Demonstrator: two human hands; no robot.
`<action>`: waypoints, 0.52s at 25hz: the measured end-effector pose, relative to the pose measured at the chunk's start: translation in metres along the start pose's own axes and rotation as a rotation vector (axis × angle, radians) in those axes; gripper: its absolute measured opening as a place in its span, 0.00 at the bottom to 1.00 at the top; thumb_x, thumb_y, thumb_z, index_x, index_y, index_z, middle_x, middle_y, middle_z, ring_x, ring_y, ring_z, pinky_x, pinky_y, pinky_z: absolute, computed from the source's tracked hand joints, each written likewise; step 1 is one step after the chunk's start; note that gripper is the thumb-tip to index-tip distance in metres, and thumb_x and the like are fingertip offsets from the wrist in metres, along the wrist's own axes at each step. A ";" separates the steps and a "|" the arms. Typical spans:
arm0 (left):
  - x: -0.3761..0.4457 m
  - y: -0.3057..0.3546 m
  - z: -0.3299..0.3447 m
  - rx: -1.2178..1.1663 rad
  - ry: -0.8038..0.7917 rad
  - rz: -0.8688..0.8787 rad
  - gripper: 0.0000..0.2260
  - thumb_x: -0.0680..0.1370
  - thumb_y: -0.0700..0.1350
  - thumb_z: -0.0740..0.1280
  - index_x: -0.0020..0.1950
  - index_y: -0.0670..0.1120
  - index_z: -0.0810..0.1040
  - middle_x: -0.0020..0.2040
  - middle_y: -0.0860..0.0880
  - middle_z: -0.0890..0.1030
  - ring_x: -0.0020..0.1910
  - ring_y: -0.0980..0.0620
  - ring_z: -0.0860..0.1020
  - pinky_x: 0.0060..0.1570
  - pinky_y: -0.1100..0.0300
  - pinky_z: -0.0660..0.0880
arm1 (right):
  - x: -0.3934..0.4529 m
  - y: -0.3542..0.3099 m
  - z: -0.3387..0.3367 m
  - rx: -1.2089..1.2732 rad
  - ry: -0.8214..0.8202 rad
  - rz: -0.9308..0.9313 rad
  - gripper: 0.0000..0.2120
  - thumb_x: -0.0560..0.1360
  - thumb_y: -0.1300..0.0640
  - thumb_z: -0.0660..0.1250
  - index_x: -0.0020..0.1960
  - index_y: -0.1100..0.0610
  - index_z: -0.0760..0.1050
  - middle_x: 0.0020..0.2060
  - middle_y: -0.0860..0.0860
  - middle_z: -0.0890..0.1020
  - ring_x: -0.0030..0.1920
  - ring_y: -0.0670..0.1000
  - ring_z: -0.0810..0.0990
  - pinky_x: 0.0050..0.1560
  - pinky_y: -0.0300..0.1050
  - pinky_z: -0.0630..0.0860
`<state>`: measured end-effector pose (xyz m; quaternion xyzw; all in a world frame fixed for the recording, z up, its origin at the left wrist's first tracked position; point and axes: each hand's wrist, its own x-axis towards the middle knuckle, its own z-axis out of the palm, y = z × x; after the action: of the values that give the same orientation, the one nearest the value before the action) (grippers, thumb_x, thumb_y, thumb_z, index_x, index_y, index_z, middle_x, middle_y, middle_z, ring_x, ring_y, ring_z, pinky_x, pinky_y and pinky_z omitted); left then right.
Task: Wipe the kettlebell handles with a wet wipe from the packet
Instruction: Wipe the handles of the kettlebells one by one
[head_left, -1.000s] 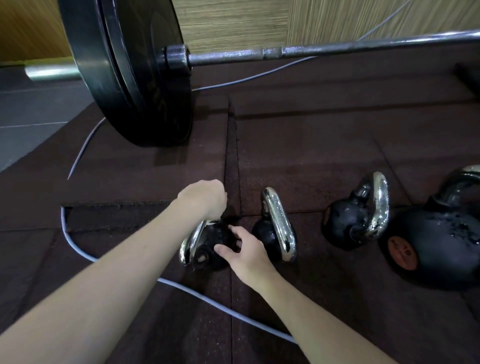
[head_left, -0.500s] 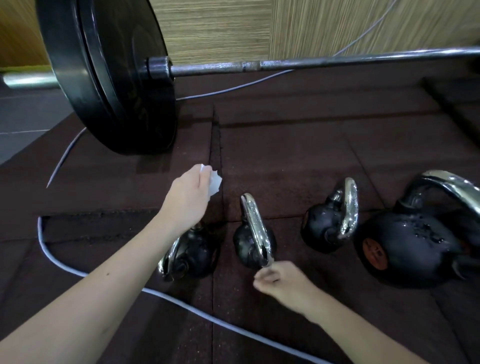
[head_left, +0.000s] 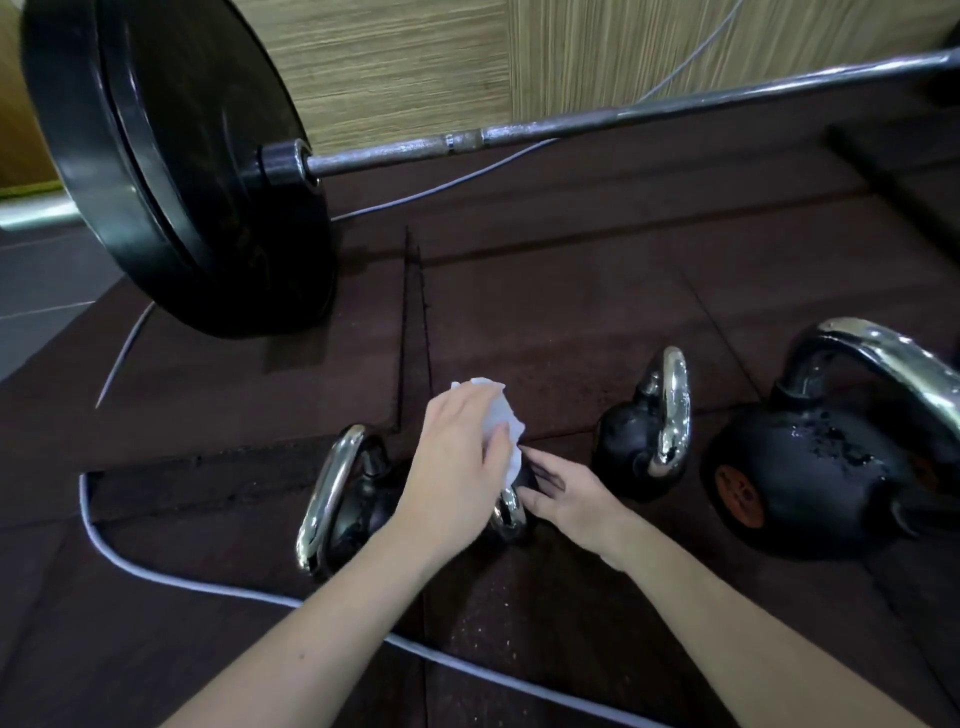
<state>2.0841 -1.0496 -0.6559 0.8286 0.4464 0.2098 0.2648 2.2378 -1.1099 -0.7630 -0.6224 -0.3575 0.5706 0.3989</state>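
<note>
Change: since the earlier frame the left hand (head_left: 457, 467) has been brought, wipe and all, from above the leftmost kettlebell (head_left: 358, 504) onto the second kettlebell (head_left: 511, 512); the right hand (head_left: 566, 496) has been moved from the near end of that handle up to the bell's right side.
Cable: a grey cable (head_left: 218, 584) is laid across the near mat, passing under both forearms.
Left hand: curled around a crumpled white wet wipe (head_left: 501, 423), which is pressed down on the second kettlebell's handle; only the chrome near end of that handle is seen below the palm.
Right hand: fingers held straight and together, laid flat against the right side of the second kettlebell; nothing is gripped.
Leftmost kettlebell: seen just left of the left wrist, chrome handle tilted leftward.
Third kettlebell (head_left: 641, 457): set right of the right hand, apart from it, chrome handle upright.
Large kettlebell (head_left: 810, 473): set at far right, droplets seen on the black body, an orange round mark on its near side.
Floor: dark rubber mat (head_left: 545, 322) tiles with seams.
Barbell (head_left: 571, 130): laid across the far mat, its black plate (head_left: 171, 161) standing at far left.
Wall: wood-grain wall (head_left: 405, 67) behind the bar.
</note>
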 end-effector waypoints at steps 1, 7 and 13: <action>0.012 0.000 0.000 0.023 -0.079 -0.077 0.20 0.85 0.42 0.59 0.77 0.42 0.70 0.75 0.48 0.71 0.75 0.54 0.64 0.69 0.73 0.57 | 0.000 0.002 0.002 0.012 0.002 0.009 0.32 0.81 0.63 0.71 0.81 0.54 0.64 0.72 0.44 0.70 0.76 0.43 0.66 0.74 0.36 0.65; 0.059 0.005 0.001 -0.176 -0.154 -0.552 0.08 0.75 0.43 0.59 0.46 0.45 0.78 0.41 0.41 0.77 0.40 0.39 0.74 0.40 0.54 0.71 | 0.009 0.014 -0.001 -0.001 0.042 0.002 0.28 0.80 0.61 0.72 0.78 0.50 0.71 0.74 0.47 0.75 0.75 0.45 0.73 0.72 0.39 0.69; -0.047 0.039 0.042 -0.449 0.212 -0.467 0.26 0.86 0.45 0.61 0.83 0.49 0.56 0.66 0.66 0.63 0.62 0.77 0.64 0.63 0.81 0.60 | 0.013 0.023 -0.002 -0.019 0.055 -0.042 0.31 0.78 0.61 0.75 0.78 0.53 0.71 0.75 0.48 0.76 0.76 0.48 0.73 0.76 0.44 0.70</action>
<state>2.1084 -1.1179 -0.6691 0.5985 0.5918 0.3215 0.4338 2.2403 -1.1078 -0.7895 -0.6340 -0.3649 0.5415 0.4143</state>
